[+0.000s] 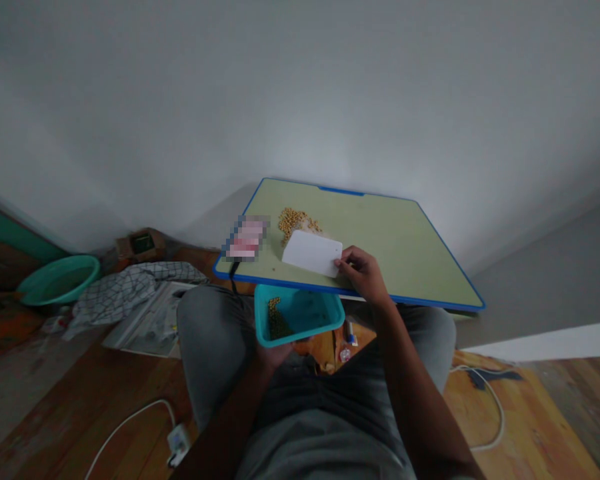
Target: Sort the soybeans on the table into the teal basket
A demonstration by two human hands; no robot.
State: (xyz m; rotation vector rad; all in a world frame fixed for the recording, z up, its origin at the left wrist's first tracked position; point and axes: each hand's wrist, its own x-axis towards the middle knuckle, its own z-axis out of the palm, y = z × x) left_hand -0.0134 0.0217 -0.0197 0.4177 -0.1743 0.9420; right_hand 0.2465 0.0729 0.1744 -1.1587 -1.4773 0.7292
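Pinched at its right end, a flat white plastic scraper (312, 253) is in my right hand (361, 272), low over the tabletop. Tan soybeans (293, 219) lie in a loose pile just behind the scraper, which hides part of them. My left hand (275, 353) supports a turquoise plastic basin (300, 337) from below, its fingers mostly hidden under it. The basin is just below the table's front edge, over my lap. Inside, at its left side, are some soybeans and smaller dark greenish grains (277, 325).
The pale green folding table (390, 230) has a blue rim and stands against the wall. A blurred-out pink item (247, 239) with a black strap lies at its left. On the floor are a green basin (60, 280), checked cloth (130, 290) and a power strip (179, 441).
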